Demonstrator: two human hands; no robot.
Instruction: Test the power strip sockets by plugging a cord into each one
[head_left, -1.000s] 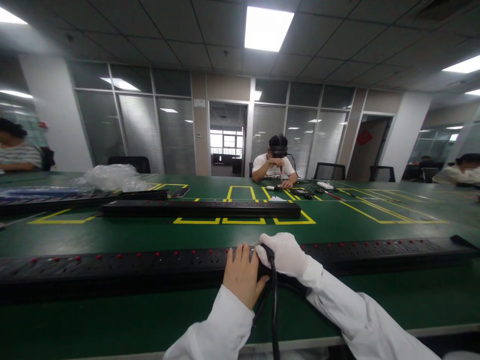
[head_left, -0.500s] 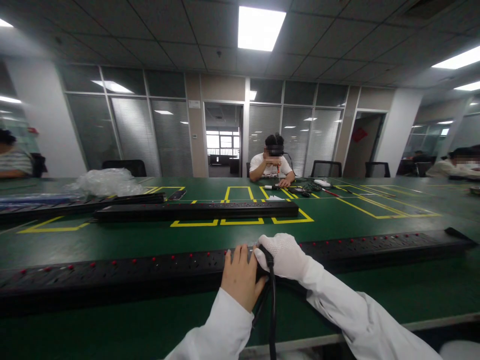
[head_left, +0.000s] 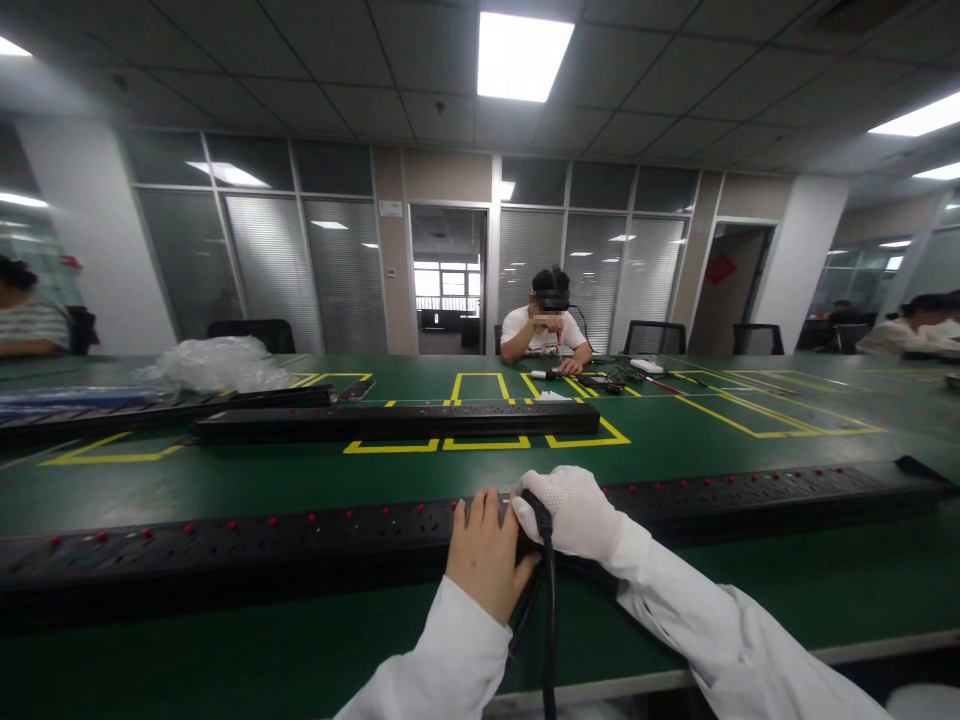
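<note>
A long black power strip [head_left: 285, 552] with a row of red dots lies across the green table in front of me. My left hand [head_left: 486, 560], bare, lies on the strip near its middle with fingers stretched over the top. Close beside it, my right hand [head_left: 574, 512], in a white glove, is closed around a black power plug [head_left: 538, 514] at the strip's top face. The plug's prongs are hidden, so I cannot tell how far in they sit. From the plug a thick black cable [head_left: 551, 630] hangs down over the table's near edge.
A second black power strip [head_left: 397, 420] lies farther back among yellow tape marks [head_left: 487, 443]. Clear plastic wrapping [head_left: 217, 368] and a phone [head_left: 357, 389] are at the left. Across the table sits a co-worker [head_left: 547, 325], with cables [head_left: 619, 378] and a white device [head_left: 646, 367] nearby.
The whole view has shifted very slightly to the right. Both hands keep their places on the strip and the plug stays in my right hand.
</note>
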